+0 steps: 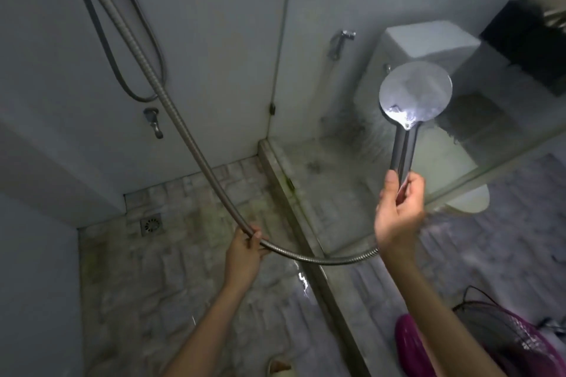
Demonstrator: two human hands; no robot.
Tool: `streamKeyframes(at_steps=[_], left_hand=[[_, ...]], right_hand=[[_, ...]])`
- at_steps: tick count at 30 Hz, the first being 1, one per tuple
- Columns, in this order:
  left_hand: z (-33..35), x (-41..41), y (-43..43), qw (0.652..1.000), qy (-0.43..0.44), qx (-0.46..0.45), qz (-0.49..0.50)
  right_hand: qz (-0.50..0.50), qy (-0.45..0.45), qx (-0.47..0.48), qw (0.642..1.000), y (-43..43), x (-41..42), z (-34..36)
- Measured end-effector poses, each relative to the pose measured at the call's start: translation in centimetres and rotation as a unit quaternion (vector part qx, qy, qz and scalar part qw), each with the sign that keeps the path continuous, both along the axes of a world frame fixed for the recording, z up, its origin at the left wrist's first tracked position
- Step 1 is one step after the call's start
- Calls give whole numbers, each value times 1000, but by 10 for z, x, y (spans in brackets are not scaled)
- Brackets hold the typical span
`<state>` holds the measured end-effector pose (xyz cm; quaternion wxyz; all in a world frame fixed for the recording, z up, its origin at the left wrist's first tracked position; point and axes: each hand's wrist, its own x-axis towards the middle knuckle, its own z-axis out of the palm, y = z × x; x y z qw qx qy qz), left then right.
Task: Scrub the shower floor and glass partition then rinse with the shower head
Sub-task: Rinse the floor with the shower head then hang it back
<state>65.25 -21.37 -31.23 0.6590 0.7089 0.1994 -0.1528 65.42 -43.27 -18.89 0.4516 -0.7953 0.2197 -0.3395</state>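
My right hand (398, 208) grips the chrome handle of the round shower head (415, 95), held up with its face turned to the glass partition (337, 193). Water streams down the glass below the head. A metal hose (183, 138) runs from the wall at upper left down to the handle. Lower down, my left hand (246, 249) holds this hose with fingers curled round it. The stone-tiled shower floor (171, 269) lies below, wet and stained.
A square floor drain (151, 224) sits at the back left. A wall tap (153, 121) sticks out above it. Behind the glass stand a white toilet (428, 49) and a bidet sprayer (340, 43). A purple bucket (477, 343) is at lower right.
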Motion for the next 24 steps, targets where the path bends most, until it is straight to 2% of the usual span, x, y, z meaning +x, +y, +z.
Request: streamKeyframes(at_steps=[8, 13, 20, 24], left_hand=[[-68, -16, 0, 999, -32, 36, -19], [-101, -21, 19, 997, -24, 70, -18], [-140, -8, 68, 992, -14, 123, 29], [-152, 6, 89, 986, -21, 162, 33]], right_hand=[[14, 76, 44, 996, 23, -41, -85], [27, 115, 128, 985, 48, -58, -138], [65, 196, 223, 953, 70, -67, -211], [77, 208, 340, 914, 69, -54, -241]])
